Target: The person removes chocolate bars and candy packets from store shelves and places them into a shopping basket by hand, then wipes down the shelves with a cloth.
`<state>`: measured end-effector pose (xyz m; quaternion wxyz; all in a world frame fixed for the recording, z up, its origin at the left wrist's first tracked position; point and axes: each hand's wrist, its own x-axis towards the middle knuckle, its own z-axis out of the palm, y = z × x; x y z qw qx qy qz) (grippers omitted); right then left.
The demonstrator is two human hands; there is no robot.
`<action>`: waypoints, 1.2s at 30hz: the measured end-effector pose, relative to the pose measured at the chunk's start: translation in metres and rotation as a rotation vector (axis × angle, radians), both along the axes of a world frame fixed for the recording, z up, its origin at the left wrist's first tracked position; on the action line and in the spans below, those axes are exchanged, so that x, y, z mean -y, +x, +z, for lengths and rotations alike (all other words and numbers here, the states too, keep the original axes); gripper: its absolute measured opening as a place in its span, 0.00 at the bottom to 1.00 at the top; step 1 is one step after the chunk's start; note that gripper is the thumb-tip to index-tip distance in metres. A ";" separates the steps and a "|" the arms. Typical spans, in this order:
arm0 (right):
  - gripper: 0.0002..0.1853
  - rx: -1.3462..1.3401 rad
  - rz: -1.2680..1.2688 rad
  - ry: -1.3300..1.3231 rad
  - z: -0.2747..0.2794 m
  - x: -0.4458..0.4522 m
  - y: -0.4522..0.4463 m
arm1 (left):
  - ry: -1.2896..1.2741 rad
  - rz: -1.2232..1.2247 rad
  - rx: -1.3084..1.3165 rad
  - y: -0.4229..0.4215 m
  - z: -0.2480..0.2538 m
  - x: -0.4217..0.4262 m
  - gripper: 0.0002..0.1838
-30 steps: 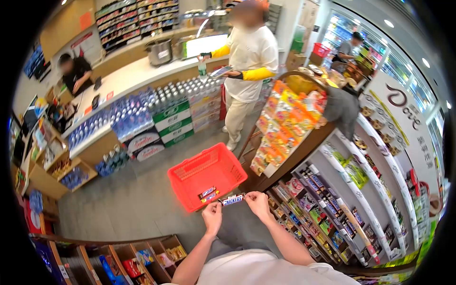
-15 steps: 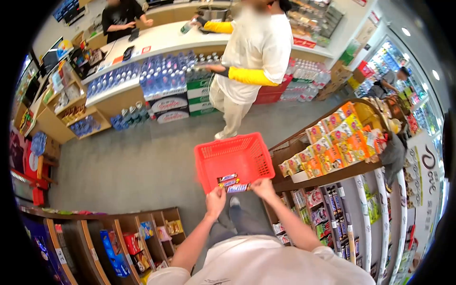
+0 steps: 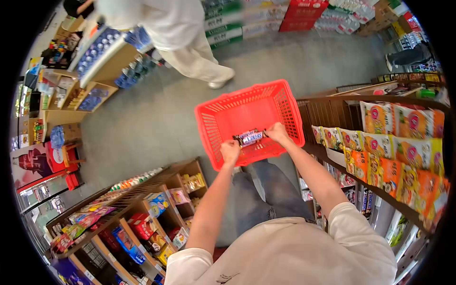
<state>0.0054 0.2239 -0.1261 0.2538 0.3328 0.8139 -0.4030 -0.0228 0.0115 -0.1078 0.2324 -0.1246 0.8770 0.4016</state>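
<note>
A red plastic basket [image 3: 242, 111] with slotted sides is in front of my body. Over its near part, a Snickers bar [image 3: 251, 137] in a brown, white and blue wrapper stretches between my two hands. My left hand [image 3: 231, 151] is closed at the bar's left end. At the other end, my right hand [image 3: 277, 133] pinches the wrapper. More dark wrapper shows right behind this bar, but I cannot tell how many bars lie there. What holds the basket up is hidden.
A person in pale trousers [image 3: 190, 61] is walking beyond the basket. To my right stands a shelf with orange snack bags [image 3: 394, 173]; to my left is a wooden snack shelf [image 3: 164, 190]. Grey floor [image 3: 142, 123] stretches ahead, with stacked drink cases [image 3: 223, 28] behind.
My view has turned downward and the basket looks closer. Both hands, with the Snickers bar, have moved from the near rim further in over the basket. The person ahead has shifted left in view.
</note>
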 end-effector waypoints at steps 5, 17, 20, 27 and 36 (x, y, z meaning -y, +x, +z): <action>0.12 0.023 -0.010 0.016 -0.074 0.009 -0.027 | -0.199 -0.018 -0.157 -0.025 -0.071 -0.007 0.12; 0.12 -0.065 -0.143 0.127 -0.098 0.028 -0.024 | -0.163 -0.001 0.009 -0.019 -0.114 0.001 0.12; 0.15 -0.092 -0.181 0.074 -0.050 0.016 -0.030 | 0.065 0.023 0.026 -0.022 -0.069 0.007 0.14; 0.08 -0.736 -0.610 -0.233 0.064 0.020 0.003 | 0.628 0.051 0.120 0.009 0.080 0.019 0.10; 0.06 -1.101 -1.221 0.041 0.166 0.055 0.142 | 0.694 -0.370 0.273 0.072 0.125 -0.009 0.14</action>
